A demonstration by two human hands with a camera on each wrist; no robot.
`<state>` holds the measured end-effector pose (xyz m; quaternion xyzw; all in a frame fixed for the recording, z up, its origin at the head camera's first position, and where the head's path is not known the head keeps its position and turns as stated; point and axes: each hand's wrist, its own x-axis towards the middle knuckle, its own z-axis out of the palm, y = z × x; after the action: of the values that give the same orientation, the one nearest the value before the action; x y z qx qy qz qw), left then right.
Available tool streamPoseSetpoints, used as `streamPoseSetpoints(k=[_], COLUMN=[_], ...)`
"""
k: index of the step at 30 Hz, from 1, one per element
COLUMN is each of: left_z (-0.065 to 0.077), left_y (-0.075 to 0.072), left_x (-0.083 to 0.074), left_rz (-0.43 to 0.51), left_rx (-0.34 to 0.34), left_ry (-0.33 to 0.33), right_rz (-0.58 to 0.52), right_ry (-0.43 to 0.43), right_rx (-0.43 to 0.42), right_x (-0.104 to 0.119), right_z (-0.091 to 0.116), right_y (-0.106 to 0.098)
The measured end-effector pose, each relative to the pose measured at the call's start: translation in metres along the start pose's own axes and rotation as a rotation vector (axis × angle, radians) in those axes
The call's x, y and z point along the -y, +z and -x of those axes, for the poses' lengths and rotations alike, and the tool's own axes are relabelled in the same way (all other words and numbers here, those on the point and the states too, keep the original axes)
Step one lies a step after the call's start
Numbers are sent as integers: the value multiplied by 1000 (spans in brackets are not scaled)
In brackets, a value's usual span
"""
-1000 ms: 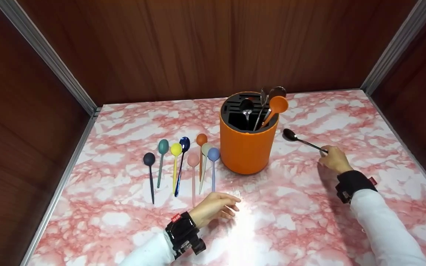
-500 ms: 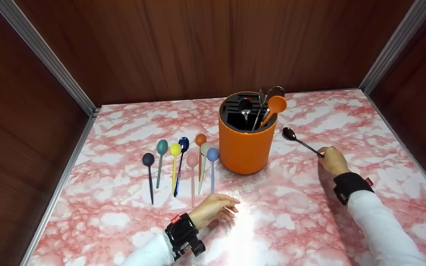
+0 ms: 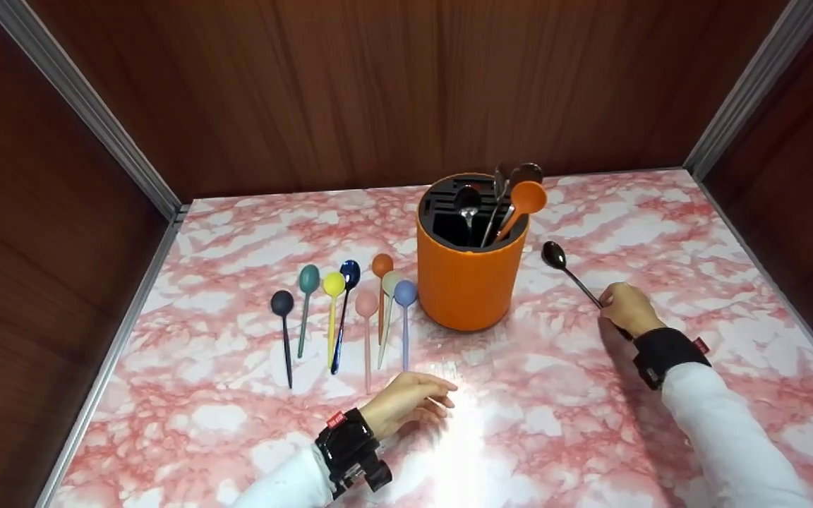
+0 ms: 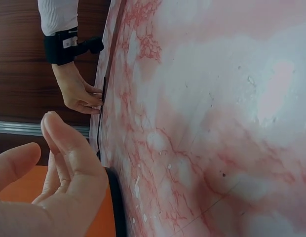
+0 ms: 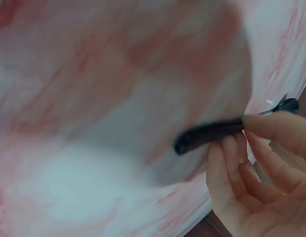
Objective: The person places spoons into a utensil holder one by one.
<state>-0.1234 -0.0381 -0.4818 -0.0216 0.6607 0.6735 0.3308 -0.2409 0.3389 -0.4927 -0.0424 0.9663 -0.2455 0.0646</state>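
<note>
My right hand (image 3: 631, 309) pinches a dark, shiny long-handled spoon (image 3: 576, 279) by its handle, to the right of the orange utensil holder (image 3: 470, 289). In the right wrist view the black handle end (image 5: 205, 136) sticks out past the thumb and fingers. The spoon's bowl points away, toward the back of the table. My left hand (image 3: 410, 402) hovers in front of the holder with relaxed fingers and nothing in them, close to the handle of a light blue spoon (image 3: 406, 295).
Several coloured spoons lie left of the holder, among them a navy one (image 3: 282, 303), a yellow one (image 3: 334, 284) and a pink one (image 3: 367, 305). An orange spoon (image 3: 528, 197) and several metallic ones stand in the holder. Wood-look panels (image 3: 406, 92) enclose the table.
The right hand has shifted slightly left along the spoon handle, whose end now shows behind the fingers. The spoon has turned a little toward straight ahead. The left hand stays nearly still.
</note>
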Motion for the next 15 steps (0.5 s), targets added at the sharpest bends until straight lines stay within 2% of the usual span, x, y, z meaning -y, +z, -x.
streamPoseSetpoints(k=[10,15], left_z=[0,0], left_y=[2,1], left_x=[2,3], left_rz=[12,14], left_rx=[4,10], left_ry=[-9,-2], right_rz=[-29,-64], right_ry=[7,-15], right_rx=[108,160], right_x=[5,5], right_z=[2,1], right_y=[1,0])
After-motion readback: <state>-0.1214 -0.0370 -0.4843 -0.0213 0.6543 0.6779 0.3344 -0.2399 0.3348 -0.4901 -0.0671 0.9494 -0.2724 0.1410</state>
